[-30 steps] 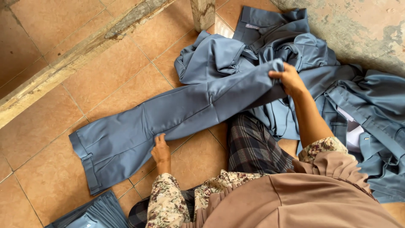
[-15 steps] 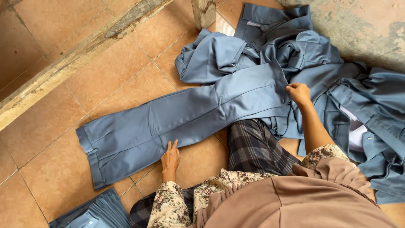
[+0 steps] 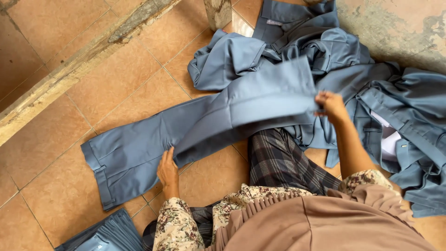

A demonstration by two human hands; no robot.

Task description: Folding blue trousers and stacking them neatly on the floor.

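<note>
A pair of grey-blue trousers [image 3: 139, 148] lies stretched across the tiled floor, waistband at the lower left. My left hand [image 3: 168, 171] presses flat on the trousers near their middle, fingers apart. My right hand [image 3: 331, 106] grips the leg end [image 3: 274, 97] and holds it raised above the floor, folded over toward the waistband. My plaid-covered leg [image 3: 278, 160] lies under the lifted cloth.
A heap of more grey-blue garments [image 3: 381, 93] fills the right and top. A folded stack of the same cloth [image 3: 107, 234] sits at the bottom left. A raised concrete ledge [image 3: 69, 74] runs diagonally at the left, and a post base [image 3: 217, 13] stands at the top.
My right hand has lifted the leg end off the floor and swung it leftward over the trousers. My left hand has slid to the fold line at mid-length.
</note>
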